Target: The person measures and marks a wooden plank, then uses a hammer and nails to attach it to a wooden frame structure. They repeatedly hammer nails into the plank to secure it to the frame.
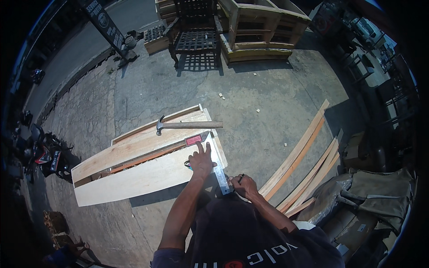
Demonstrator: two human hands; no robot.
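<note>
A carpenter's square with a metal blade and a pink-red handle lies across the end of a pale wooden panel. My left hand presses down beside the blade, fingers spread. Near the blade's close end, my right hand is closed around a thin dark pencil-like marker. A claw hammer rests on the boards beyond my left hand. Partly hidden by that hand is a small teal and black object, its kind unclear.
Long wood strips lie on the concrete at the right, near cardboard and folded covers. A dark chair frame and a large wooden frame stand at the far side. A motorcycle is at the left.
</note>
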